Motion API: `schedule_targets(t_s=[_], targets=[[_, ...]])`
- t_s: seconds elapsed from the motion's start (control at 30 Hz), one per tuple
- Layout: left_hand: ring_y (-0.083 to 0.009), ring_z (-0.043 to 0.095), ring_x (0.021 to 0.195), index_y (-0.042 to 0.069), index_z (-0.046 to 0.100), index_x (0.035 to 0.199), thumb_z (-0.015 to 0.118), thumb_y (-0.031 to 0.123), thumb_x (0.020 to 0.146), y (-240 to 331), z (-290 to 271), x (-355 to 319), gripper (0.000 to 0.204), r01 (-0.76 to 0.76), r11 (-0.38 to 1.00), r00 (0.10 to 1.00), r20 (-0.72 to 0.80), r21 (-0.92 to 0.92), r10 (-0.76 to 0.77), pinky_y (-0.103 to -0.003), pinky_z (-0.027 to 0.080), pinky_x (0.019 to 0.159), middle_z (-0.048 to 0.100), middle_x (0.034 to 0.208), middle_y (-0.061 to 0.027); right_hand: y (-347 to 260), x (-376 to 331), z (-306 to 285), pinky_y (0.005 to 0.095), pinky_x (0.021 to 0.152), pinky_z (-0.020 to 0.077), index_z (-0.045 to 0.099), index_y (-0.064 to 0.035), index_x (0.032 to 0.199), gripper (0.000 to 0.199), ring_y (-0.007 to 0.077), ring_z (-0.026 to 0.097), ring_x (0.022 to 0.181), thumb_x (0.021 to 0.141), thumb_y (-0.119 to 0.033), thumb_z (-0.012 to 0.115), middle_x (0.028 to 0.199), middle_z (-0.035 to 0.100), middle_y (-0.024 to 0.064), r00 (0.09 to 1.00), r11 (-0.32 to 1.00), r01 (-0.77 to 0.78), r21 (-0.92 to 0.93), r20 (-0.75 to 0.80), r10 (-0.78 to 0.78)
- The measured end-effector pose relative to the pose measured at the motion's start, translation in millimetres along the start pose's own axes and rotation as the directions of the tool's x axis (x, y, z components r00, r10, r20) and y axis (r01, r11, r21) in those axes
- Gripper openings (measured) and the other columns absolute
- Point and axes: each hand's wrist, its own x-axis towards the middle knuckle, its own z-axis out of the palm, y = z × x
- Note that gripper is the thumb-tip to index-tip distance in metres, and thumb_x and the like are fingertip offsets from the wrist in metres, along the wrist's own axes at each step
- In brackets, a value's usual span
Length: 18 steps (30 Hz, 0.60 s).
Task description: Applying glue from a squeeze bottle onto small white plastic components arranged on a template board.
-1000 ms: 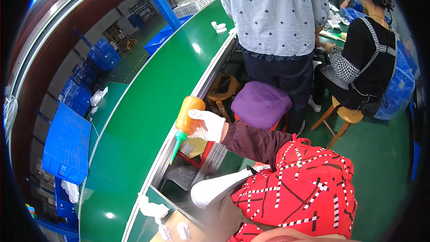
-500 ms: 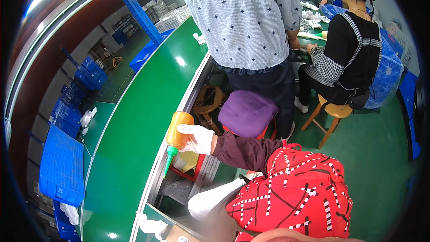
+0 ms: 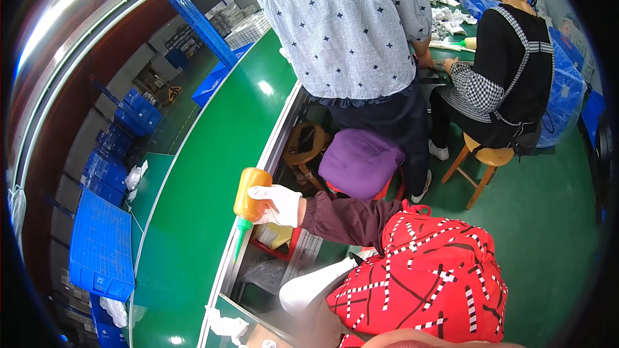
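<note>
My right hand (image 3: 277,205), in a white glove and a maroon sleeve, is closed around a squeeze bottle (image 3: 251,193). The bottle holds amber-coloured contents and has a green pointed nozzle (image 3: 241,237) tilted downward. It hangs over the metal edge of a long green work surface (image 3: 193,219); whether the tip touches the edge I cannot tell. My left hand is outside the picture. Red patterned cloth (image 3: 419,277) covers my body at the lower right.
A person in a patterned shirt (image 3: 338,32) stands ahead; another (image 3: 516,84) sits on a wooden stool (image 3: 489,156). A purple-covered seat (image 3: 362,161) is beyond my arm. A blue crate (image 3: 102,245) sits at left. White crumpled material (image 3: 227,325) and a white rounded object (image 3: 316,287) are near.
The bottle and my right hand have shifted slightly left and down, farther over the green surface's edge. The whole view has turned a little.
</note>
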Motion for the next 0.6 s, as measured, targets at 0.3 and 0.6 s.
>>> schedule_targets(t_s=[0.3, 0.6], targets=[[-0.0225, 0.037, 0.034, 0.018, 0.043, 0.049, 0.043, 0.026, 0.078, 21, -101, -113, 0.03, -0.185, 0.927, 0.947, 0.312, 0.326, 0.079, -0.047, 0.029, 0.034, 0.039, 0.045, -0.0016, -136, -15, -75, 0.0374, 0.082, 0.0459, 0.053, -0.0058, 0.095, 0.016, 0.0203, 0.056, 0.09, 0.079, -0.009, 0.058, 0.094, 0.056, 0.007, 0.996, 0.995, 0.078, -0.061, 0.054, -0.075], [-0.0267, 0.057, 0.098, 0.011, 0.064, 0.098, 0.055, 0.027, 0.076, -93, -59, -216, 0.029, 0.185, 0.983, -0.362, 0.93, 0.008, 0.061, -0.036, 0.047, 0.082, 0.059, 0.106, -0.0117, -89, 80, -144, 0.0438, 0.096, 0.0392, 0.038, -0.0023, 0.122, 0.049, 0.0321, 0.045, 0.113, 0.081, -0.016, 0.06, 0.122, 0.044, 0.0187, 0.959, 0.9, 0.279, -0.333, 0.143, -0.245]])
